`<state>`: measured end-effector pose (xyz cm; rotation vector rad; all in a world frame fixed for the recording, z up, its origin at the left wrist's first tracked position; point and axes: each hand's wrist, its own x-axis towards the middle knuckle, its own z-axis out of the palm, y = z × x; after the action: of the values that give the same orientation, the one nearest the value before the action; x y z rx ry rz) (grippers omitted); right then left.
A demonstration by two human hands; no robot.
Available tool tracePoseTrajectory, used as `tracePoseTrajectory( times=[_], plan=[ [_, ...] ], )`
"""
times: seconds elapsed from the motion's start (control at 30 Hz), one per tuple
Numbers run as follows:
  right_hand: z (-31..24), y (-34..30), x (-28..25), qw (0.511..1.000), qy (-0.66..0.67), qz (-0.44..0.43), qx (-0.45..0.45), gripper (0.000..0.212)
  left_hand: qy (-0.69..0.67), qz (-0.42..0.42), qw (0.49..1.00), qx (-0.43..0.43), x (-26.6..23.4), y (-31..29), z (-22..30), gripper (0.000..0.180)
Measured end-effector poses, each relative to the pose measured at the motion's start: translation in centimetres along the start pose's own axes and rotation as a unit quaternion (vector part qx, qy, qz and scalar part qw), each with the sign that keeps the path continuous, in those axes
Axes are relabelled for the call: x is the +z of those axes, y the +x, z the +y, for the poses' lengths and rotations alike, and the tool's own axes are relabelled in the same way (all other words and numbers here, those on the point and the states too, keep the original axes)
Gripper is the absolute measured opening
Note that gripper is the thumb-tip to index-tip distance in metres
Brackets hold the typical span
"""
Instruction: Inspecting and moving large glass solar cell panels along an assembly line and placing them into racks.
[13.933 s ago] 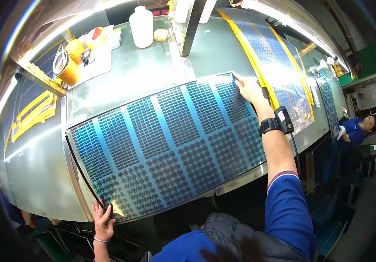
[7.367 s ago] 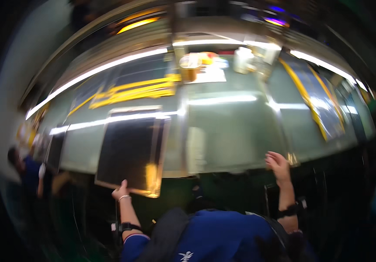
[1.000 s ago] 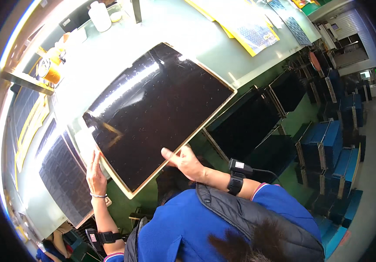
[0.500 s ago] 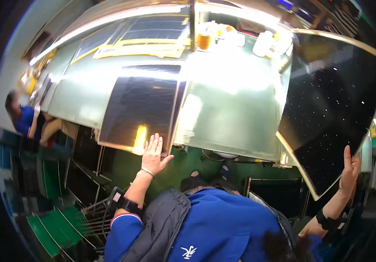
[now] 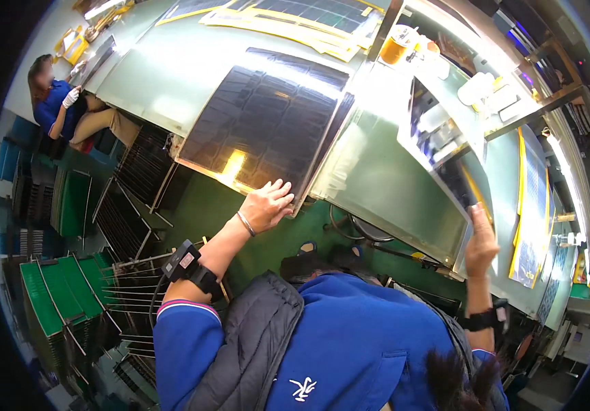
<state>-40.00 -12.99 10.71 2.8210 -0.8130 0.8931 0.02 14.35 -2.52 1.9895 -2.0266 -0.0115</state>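
Note:
On the bench at left of centre, a dark glossy rectangular panel [image 5: 267, 116] lies on what looks like another sheet, shifted slightly at its right side. My left hand [image 5: 267, 205] rests on its near right corner, fingers lying flat over the edge. At the right, my right hand [image 5: 481, 246] grips the near edge of a second glossy panel [image 5: 460, 179]. That panel is tilted steeply above the bench and mirrors bright shapes. My right thumb is up, and the fingers behind the panel are partly hidden.
Yellow-edged dark sheets [image 5: 295, 24] lie at the bench's far side. An amber jar [image 5: 394, 48] and white containers [image 5: 476, 89] stand at the back. Wire racks [image 5: 62, 294] hold green boards at lower left. A co-worker [image 5: 69, 103] sits at far left. A stool [image 5: 372, 229] is below the bench.
The panel in my right hand has swung from a broad dark face to a narrow, mirror-like slant, moving left. My left hand stays on the other panel's near edge. The view has turned.

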Motion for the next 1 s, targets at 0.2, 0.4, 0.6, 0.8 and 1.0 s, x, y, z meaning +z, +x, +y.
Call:
tracePoseTrajectory(
  times=[0.2, 0.4, 0.6, 0.8, 1.0],
  plan=[
    [0.6, -6.4, 7.2, 0.986, 0.021, -0.166, -0.010, 0.039, -0.059, 0.042, 0.994, -0.082, -0.1, -0.1, 0.8, 0.041],
    [-0.7, -1.7, 8.1, 0.972, 0.109, -0.201, 0.057, 0.057, -0.062, 0.093, 0.976, -0.186, 0.7, 1.0, 2.4, 0.045],
    [-8.1, 10.8, 19.6, 0.934, 0.308, -0.176, -0.048, 0.032, -0.061, 0.109, 0.960, -0.251, 0.7, 2.2, 2.6, 0.031],
    [-15.1, 15.5, 29.5, 0.909, 0.246, -0.249, -0.227, 0.035, -0.030, 0.084, 0.950, -0.300, 0.9, 3.0, 4.8, 0.044],
    [-15.5, 14.9, 30.8, 0.898, 0.259, -0.300, -0.192, 0.037, 0.067, 0.019, 0.951, -0.300, 3.1, 3.5, 5.7, 0.056]
  ],
)
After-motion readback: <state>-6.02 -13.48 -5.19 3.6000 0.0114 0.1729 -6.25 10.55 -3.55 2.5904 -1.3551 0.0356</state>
